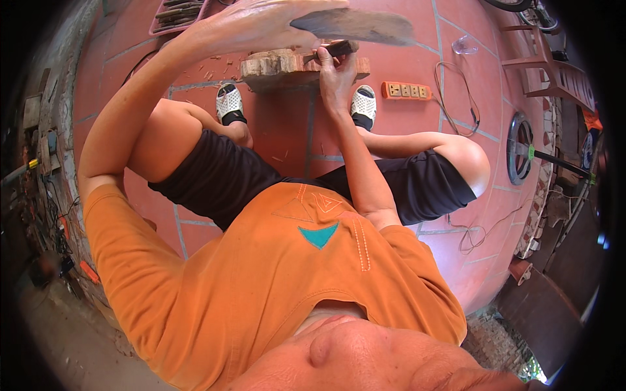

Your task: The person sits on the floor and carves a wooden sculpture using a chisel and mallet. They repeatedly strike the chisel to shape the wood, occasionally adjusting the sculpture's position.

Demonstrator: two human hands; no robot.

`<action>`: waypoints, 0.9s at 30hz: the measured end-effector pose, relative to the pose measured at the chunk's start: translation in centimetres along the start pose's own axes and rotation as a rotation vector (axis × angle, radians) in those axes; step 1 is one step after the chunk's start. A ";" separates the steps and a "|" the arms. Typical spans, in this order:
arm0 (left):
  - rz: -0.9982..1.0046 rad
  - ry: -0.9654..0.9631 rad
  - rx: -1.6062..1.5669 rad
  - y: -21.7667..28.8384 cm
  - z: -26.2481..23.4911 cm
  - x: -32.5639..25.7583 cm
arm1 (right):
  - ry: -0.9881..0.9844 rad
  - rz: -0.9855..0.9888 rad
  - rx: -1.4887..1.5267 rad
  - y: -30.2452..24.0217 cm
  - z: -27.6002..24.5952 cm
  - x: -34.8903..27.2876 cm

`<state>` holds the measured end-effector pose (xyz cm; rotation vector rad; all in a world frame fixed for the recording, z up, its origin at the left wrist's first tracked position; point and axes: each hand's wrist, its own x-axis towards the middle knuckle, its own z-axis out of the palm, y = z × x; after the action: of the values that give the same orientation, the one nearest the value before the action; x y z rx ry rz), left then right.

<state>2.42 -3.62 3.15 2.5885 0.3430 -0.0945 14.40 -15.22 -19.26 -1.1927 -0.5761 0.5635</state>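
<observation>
My left hand (pixel 270 27) is raised above the far side of a thick wooden block (pixel 270 70). It is closed round a broad, flat grey-brown blade (pixel 365 26), which points right; its grip is hidden by the hand. On the block, my right hand (pixel 338 78) pinches a short dark brown piece (pixel 340 49), thumb on its near side. A narrow dark tip sticks out of that piece to the left. Whether it is wood or a tool handle I cannot tell. The blade hangs just above it, apart from it as far as I see.
Wood chips (pixel 202 73) litter the red tiles left of the block. A pink tray (pixel 155 25) with dark pieces stands at the far left. An orange power strip (pixel 406 91) with its cable lies right, near my white shoe (pixel 363 103). Farther right are a reddish chair (pixel 546 64) and a round stand base (pixel 520 148).
</observation>
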 end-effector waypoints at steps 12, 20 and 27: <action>0.089 -0.060 0.146 -0.5 0.9 1.3 | -0.019 -0.013 0.018 -0.1 0.5 0.7; 0.042 0.078 0.004 2.0 0.1 1.9 | -0.026 0.032 0.043 -0.2 -0.2 1.2; 0.115 -0.031 0.174 -0.1 1.2 2.4 | -0.018 -0.038 -0.046 1.3 -0.4 1.9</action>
<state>4.73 -3.56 1.76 2.7688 0.1804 -0.1279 15.92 -13.84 -20.38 -1.2186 -0.6283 0.5311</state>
